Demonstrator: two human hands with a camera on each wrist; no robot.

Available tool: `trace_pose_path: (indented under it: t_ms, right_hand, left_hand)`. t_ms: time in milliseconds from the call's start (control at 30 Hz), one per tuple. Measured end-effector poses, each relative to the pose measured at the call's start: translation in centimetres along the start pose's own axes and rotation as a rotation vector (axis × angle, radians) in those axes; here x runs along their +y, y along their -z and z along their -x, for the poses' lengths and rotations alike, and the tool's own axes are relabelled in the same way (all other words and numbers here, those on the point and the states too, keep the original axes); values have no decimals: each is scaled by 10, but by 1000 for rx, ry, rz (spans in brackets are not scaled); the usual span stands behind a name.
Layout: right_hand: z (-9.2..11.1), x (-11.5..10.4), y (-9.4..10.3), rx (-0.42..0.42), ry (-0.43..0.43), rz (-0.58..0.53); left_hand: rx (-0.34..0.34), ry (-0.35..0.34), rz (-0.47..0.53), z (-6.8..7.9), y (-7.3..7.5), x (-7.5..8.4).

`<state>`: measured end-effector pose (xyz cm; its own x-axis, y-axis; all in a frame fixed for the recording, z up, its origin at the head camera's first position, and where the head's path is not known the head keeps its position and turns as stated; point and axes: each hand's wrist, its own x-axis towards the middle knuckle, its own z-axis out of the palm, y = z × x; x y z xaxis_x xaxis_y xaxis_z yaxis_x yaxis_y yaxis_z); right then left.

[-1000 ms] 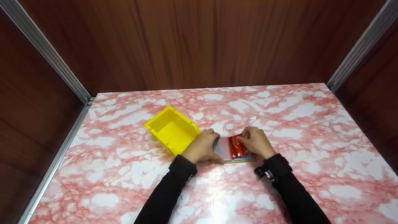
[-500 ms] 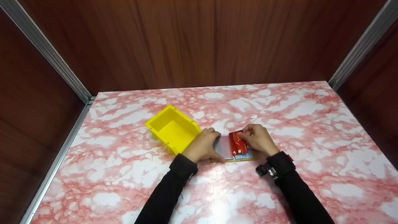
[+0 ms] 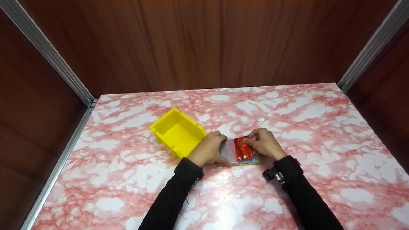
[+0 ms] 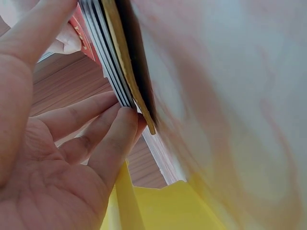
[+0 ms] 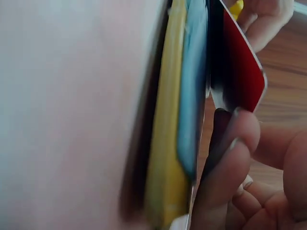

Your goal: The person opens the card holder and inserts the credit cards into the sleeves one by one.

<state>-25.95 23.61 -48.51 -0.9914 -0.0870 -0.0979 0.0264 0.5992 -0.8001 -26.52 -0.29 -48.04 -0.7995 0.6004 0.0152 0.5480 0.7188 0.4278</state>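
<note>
A card holder (image 3: 229, 152) with clear sleeves and a yellowish cover lies spread on the table. My left hand (image 3: 209, 148) grips its left part, thumb at the near edge and fingers at the far edge. In the left wrist view, the fingertips meet the layered edge of the holder (image 4: 112, 52). Between thumb and fingers, my right hand (image 3: 265, 144) pinches a red card (image 3: 244, 150) by its upper right side. That card lies over the sleeves, its left edge at a clear one; how far it is inside cannot be told. The right wrist view shows the card (image 5: 245, 72) tilted away from the cover.
A yellow plastic bin (image 3: 179, 134) stands just left of the left hand, close to its wrist. The table (image 3: 108, 179) has a pink and white marbled top. Brown wooden panels (image 3: 204, 44) enclose it at the back and sides.
The right hand lifted the red card slightly away from me, then brought it back down and a little left over the sleeves. My left hand keeps its hold on the card holder.
</note>
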Motion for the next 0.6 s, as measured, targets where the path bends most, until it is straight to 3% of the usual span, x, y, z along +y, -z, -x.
trace_pose_path:
  t_ms: [267,600]
  right_hand:
    - [2,-4,-7,42,44,81]
    - [6,-10,-15,39,72,50]
  left_hand:
    - [9,-10,1,0,0,0]
    - [-2,-21,-18,1,-1,1]
